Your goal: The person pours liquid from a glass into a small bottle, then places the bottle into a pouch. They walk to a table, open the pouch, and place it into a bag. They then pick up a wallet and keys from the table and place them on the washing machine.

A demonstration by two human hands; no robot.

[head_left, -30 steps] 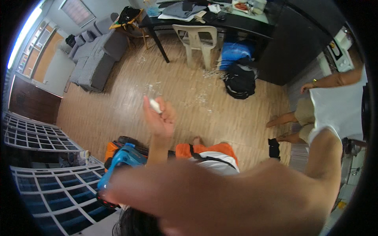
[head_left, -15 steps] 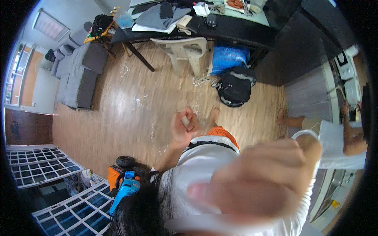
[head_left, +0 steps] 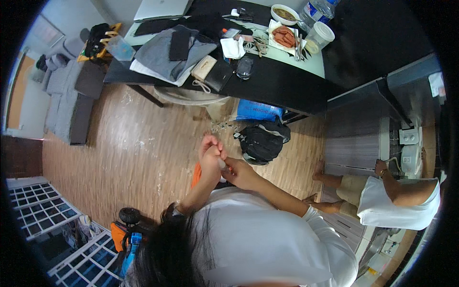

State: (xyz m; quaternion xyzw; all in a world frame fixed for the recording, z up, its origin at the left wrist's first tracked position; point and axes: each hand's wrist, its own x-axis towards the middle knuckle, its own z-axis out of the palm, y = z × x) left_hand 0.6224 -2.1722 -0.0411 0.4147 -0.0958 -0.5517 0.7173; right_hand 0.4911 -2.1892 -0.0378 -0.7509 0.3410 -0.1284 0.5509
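Observation:
In front of my body, over the floor, my two hands meet. My left hand (head_left: 209,160) is closed around a small whitish piece (head_left: 222,163), whose end shows beside the fingers; its kind is unclear. My right hand (head_left: 242,175) comes in from the right with its fingers pinched together against the left hand, close to that piece. What the right fingertips hold, if anything, is hidden; a speck of orange-red shows by them. Beyond my hands a black backpack (head_left: 263,141) rests on the floor.
A black table (head_left: 282,88) stands ahead with cloths, a phone (head_left: 180,45), a plate of sausages (head_left: 284,37) and a bowl (head_left: 284,14). Under it are a pale chair and a blue sack (head_left: 260,110). White scraps dot the floor. Another person (head_left: 392,201) stands at the right counter.
My right hand has dropped from close to the camera to meet my left hand. The view has shifted toward the table, showing more of its top.

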